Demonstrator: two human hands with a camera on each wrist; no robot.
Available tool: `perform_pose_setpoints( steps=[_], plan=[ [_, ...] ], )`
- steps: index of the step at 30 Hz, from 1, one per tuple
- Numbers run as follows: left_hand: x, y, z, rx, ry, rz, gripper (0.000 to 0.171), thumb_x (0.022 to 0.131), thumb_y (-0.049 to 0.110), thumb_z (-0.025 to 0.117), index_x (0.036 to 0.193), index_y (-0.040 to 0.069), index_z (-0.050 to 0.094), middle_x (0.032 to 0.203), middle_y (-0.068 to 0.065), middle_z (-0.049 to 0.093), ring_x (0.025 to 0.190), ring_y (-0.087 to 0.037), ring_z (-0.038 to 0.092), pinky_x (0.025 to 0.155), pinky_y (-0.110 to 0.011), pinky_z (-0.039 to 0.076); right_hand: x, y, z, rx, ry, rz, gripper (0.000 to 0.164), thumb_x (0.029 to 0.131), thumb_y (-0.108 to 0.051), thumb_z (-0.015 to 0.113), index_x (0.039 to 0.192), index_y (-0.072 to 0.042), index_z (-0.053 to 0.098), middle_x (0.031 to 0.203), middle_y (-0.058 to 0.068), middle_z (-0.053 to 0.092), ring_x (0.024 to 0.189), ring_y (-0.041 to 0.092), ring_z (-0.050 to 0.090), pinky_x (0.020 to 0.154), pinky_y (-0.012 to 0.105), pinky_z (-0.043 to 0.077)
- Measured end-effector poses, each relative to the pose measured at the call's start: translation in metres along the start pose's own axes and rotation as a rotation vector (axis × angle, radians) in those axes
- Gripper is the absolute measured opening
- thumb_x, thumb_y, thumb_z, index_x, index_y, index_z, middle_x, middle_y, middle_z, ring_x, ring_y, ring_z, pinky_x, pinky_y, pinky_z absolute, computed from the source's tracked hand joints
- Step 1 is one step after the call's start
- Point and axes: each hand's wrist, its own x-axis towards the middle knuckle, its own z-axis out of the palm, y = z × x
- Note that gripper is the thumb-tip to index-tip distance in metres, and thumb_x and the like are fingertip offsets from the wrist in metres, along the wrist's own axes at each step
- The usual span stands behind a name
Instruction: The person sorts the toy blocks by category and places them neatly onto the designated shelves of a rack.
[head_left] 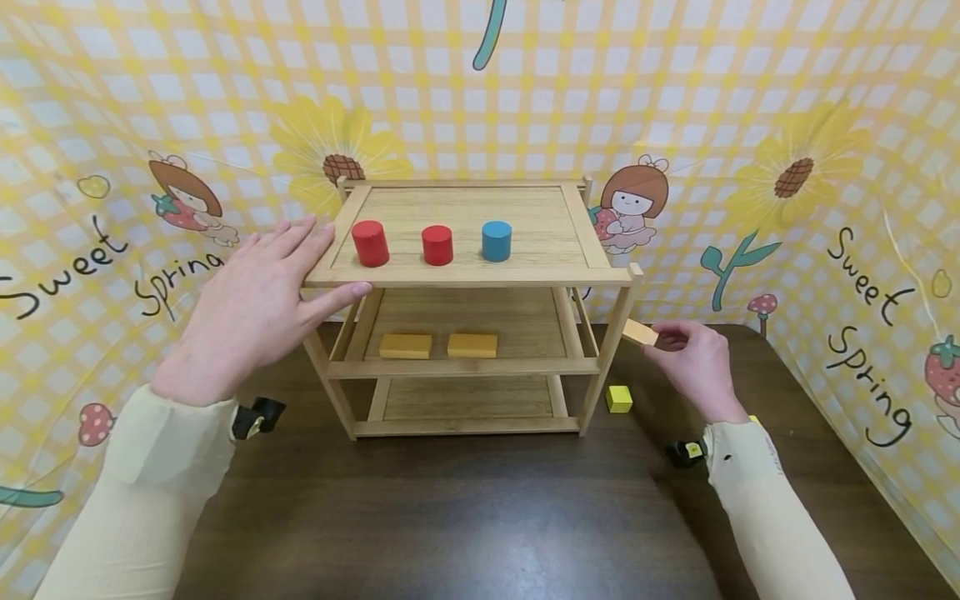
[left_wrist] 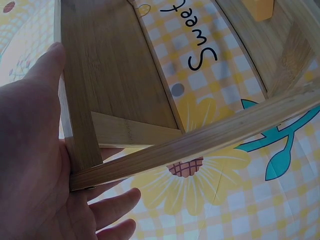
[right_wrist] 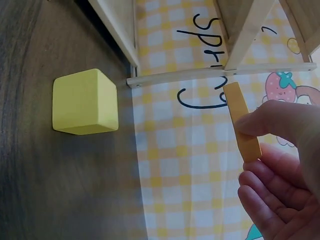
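Observation:
A wooden three-tier shelf [head_left: 480, 276] stands on the table. My left hand [head_left: 251, 296] rests on its top left corner, fingers extended and thumb along the front edge; the left wrist view shows the palm against the corner. Beside the shelf's right side, my right hand [head_left: 693, 358] pinches an orange rectangular block [right_wrist: 242, 122] between thumb and fingers, raised above the table. Two similar orange blocks, a left one [head_left: 405, 346] and a right one [head_left: 472, 345], lie on the middle tier. On the top tier stand a taller red cylinder [head_left: 371, 244], a shorter red cylinder [head_left: 438, 246] and a blue cylinder [head_left: 497, 242].
A yellow cube [head_left: 618, 399] sits on the dark table [head_left: 450, 517] by the shelf's right front leg. Another yellow piece [head_left: 754, 419] shows partly behind the right wrist. A checked cloth [head_left: 480, 108] with flower prints hangs behind and at both sides.

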Motion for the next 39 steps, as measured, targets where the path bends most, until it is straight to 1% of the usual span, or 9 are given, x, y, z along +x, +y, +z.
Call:
perform_pose_setpoints(
  steps=[7,14,22,32,39],
  plan=[
    [0.001,-0.001,0.0,0.001,0.006,0.007,0.09,0.099,0.069,0.045,0.159,0.004,0.033,0.163,-0.019,0.029,0.149,-0.045,0.021,0.121,-0.059,0.01,-0.002,-0.005,-0.009,-0.012,0.019,0.011,0.03,0.083,-0.014,0.084,0.11,-0.001,0.077,0.099,0.015,0.074,0.084,0.027,0.07,0.067,0.014,0.047],
    [0.001,-0.001,0.0,0.003,0.01,0.011,0.09,0.099,0.069,0.046,0.159,0.003,0.033,0.163,-0.019,0.029,0.148,-0.045,0.023,0.121,-0.059,0.011,-0.004,-0.013,-0.02,-0.004,0.034,0.03,0.032,0.085,-0.019,0.083,0.111,-0.002,0.076,0.104,0.017,0.073,0.089,0.03,0.071,0.07,0.016,0.046],
    [0.002,0.0,-0.001,0.01,0.008,0.008,0.09,0.099,0.069,0.045,0.159,0.004,0.032,0.163,-0.02,0.029,0.148,-0.045,0.022,0.121,-0.059,0.011,-0.008,-0.017,-0.028,0.0,0.056,-0.006,0.034,0.085,-0.021,0.084,0.112,-0.002,0.076,0.104,0.016,0.073,0.09,0.03,0.072,0.068,0.01,0.045],
    [0.001,0.0,0.0,0.007,0.004,0.005,0.09,0.099,0.069,0.045,0.159,0.004,0.032,0.163,-0.02,0.028,0.149,-0.045,0.022,0.121,-0.059,0.011,-0.014,-0.022,-0.035,-0.013,0.08,-0.023,0.033,0.085,-0.024,0.084,0.112,-0.006,0.076,0.105,0.01,0.074,0.091,0.028,0.07,0.073,0.012,0.046],
    [0.0,0.0,0.001,0.005,0.009,0.005,0.09,0.098,0.069,0.046,0.159,0.004,0.033,0.163,-0.02,0.03,0.148,-0.045,0.023,0.121,-0.057,0.012,-0.02,-0.028,-0.044,-0.021,0.093,-0.024,0.034,0.085,-0.023,0.085,0.113,-0.007,0.077,0.107,0.011,0.073,0.094,0.03,0.07,0.074,0.014,0.044]
  ],
)
